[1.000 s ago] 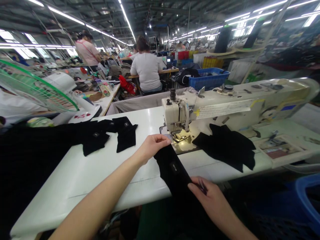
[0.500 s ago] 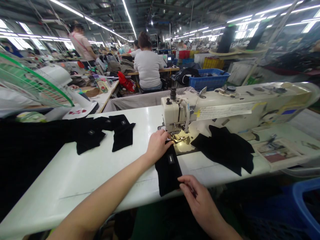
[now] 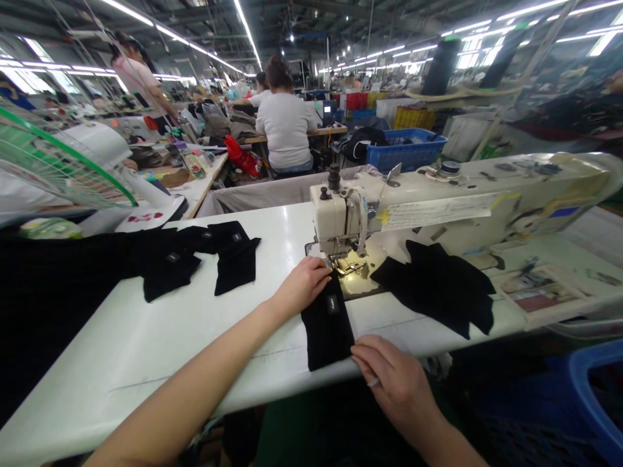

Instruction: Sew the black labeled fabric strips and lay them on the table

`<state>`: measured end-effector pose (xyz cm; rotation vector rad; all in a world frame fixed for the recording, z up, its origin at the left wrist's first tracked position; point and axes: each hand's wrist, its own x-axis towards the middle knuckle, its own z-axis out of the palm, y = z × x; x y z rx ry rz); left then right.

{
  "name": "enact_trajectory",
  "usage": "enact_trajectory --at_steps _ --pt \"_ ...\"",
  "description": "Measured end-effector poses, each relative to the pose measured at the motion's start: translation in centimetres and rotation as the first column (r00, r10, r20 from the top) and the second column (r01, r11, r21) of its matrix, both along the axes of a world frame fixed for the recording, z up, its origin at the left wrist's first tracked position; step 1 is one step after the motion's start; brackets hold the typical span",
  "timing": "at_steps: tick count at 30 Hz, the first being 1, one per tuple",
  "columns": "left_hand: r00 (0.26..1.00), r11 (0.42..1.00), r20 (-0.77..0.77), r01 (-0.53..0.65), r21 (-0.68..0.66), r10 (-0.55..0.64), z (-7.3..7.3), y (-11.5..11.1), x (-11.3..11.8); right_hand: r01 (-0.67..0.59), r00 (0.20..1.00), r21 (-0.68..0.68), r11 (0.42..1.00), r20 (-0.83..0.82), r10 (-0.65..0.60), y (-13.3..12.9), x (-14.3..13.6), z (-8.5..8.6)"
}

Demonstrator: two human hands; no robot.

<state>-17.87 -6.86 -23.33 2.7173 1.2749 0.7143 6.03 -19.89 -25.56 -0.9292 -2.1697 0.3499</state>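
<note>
A black fabric piece (image 3: 327, 340) with a small dark label (image 3: 332, 304) lies lengthwise on the white table, its far end at the presser foot (image 3: 349, 267) of a sewing machine (image 3: 341, 217). My left hand (image 3: 307, 283) grips the far left part of the piece beside the needle area, fingers bent and close together. At the near right corner, my right hand (image 3: 389, 376) pinches the fabric edge between thumb and fingers. A ring shows on this hand. The needle tip is too small to make out.
Black fabric pieces (image 3: 438, 285) lie right of the needle area. More labelled black pieces (image 3: 236, 259) spread along the left. A parts tray (image 3: 545, 295), a fan (image 3: 63, 155) and a blue basket (image 3: 584, 389) stand around. A seated person (image 3: 285, 126) is ahead.
The fabric's near end has shifted slightly away from me, toward the machine. My right hand still pinches its corner, now turned more so the ring shows. My left hand stays near the presser foot.
</note>
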Motion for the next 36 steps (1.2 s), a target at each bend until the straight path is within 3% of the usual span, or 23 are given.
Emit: enact_trajectory --at_steps 7,28,36 --pt "1.0 0.999 -0.012 0.015 0.032 -0.015 -0.15 0.32 -0.09 0.024 0.998 0.045 0.999 0.05 -0.026 0.12 -0.22 -0.04" --pt "1.0 1.0 0.02 0.024 -0.01 -0.024 0.16 0.56 -0.28 0.042 0.989 -0.054 0.998 0.141 -0.034 0.55 -0.42 0.5" --pt "1.0 1.0 -0.008 0.011 -0.026 -0.012 0.3 0.73 -0.53 0.054 0.982 -0.019 0.998 0.184 -0.05 0.41 -0.35 0.69"
